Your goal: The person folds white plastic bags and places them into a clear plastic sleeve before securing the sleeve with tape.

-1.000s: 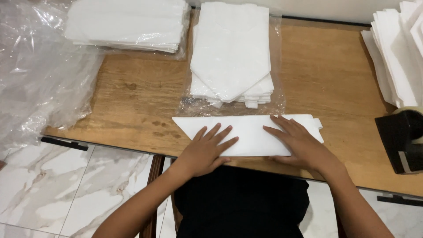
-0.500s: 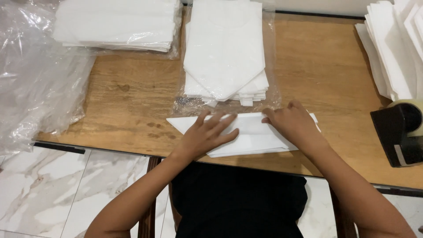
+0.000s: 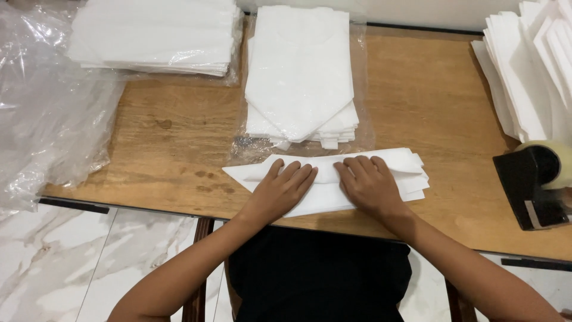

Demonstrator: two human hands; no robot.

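A folded white fabric piece [image 3: 393, 169] lies on the wooden table [image 3: 179, 143] near its front edge, one end tapering to a point at the left. My left hand [image 3: 285, 189] presses flat on its left half, fingers spread. My right hand [image 3: 368, 185] presses flat on its middle, fingers pointing away from me. Both palms rest on the cloth and neither grips it. The two hands lie close together, nearly touching.
Just behind lies a stack of folded white pieces [image 3: 301, 71] on clear plastic. Another wrapped stack [image 3: 155, 36] sits at the back left, loose clear plastic [image 3: 42, 113] at the left, a fanned white pile [image 3: 533, 65] at the right, and a black tape dispenser [image 3: 533, 182].
The cloth has been folded narrower and thicker. Both hands have moved toward each other on it, the right hand sliding left from the cloth's right end.
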